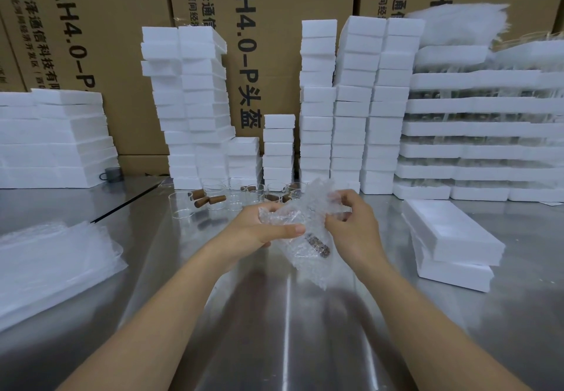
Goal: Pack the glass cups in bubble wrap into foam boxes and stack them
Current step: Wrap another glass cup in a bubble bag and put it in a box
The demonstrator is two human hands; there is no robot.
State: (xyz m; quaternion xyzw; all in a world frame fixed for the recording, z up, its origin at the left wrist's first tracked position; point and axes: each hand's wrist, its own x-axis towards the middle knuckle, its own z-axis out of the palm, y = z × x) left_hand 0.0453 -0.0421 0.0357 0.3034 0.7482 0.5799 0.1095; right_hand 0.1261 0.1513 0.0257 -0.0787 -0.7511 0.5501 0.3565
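Both hands work over the middle of the steel table (274, 329), lifted clear of it so the bubble wrap (305, 218) can be turned and folded freely. The left hand (265, 227) has its grip clamped on the bundle, thumb laid across the top and fingers curled beneath, which steadies the glass cup (308, 254) inside. The right hand (354, 225) pinches the loose upper edge of the wrap – probably to fold it over and close the parcel.

A low stack of foam boxes (451, 235) sits near right, within easy reach for the packing step. The unwrapped cups (213, 199) wait in a row at the far side, and a pile of bubble-wrap sheets (52, 268) lies near left.

Of the wrapped cup only its brown wooden handle (317, 245) shows through the bubbles – the glass body cannot be made out. The left fingertips are hidden under the wrap. Whether the tall foam stacks (351, 109) behind are filled cannot be told, and the foam trays (476, 128) at far right run off the frame.
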